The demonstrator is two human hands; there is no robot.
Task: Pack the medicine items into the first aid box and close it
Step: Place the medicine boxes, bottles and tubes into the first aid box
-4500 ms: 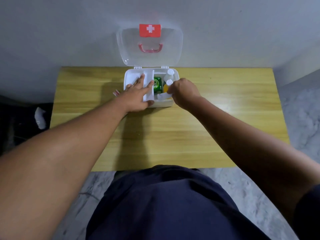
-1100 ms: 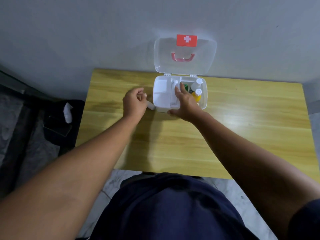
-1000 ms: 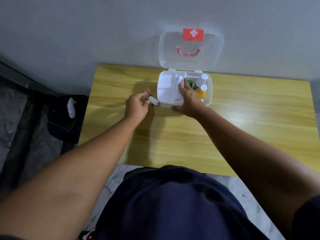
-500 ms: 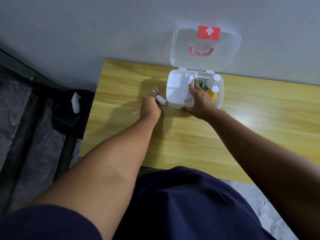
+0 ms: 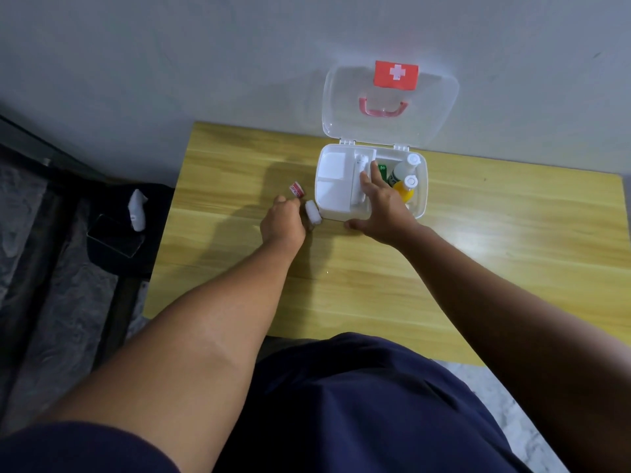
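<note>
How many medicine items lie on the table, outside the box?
2: a red-and-white roll just beyond the left hand, and a white roll between that hand and the box. The hand may hide more.

Dim, flat light, pale glare on the tabletop right of the right grip, soft shadows left, bowed edges.

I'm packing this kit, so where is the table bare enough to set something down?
Widest bare patch: the yellow wooden table right of the white plastic first aid box, out to its right edge. Also bare: the wood between the two forearms. Crowded: just left of the box, where the left hand, white gauze roll and red-and-white tape roll cluster.
</note>
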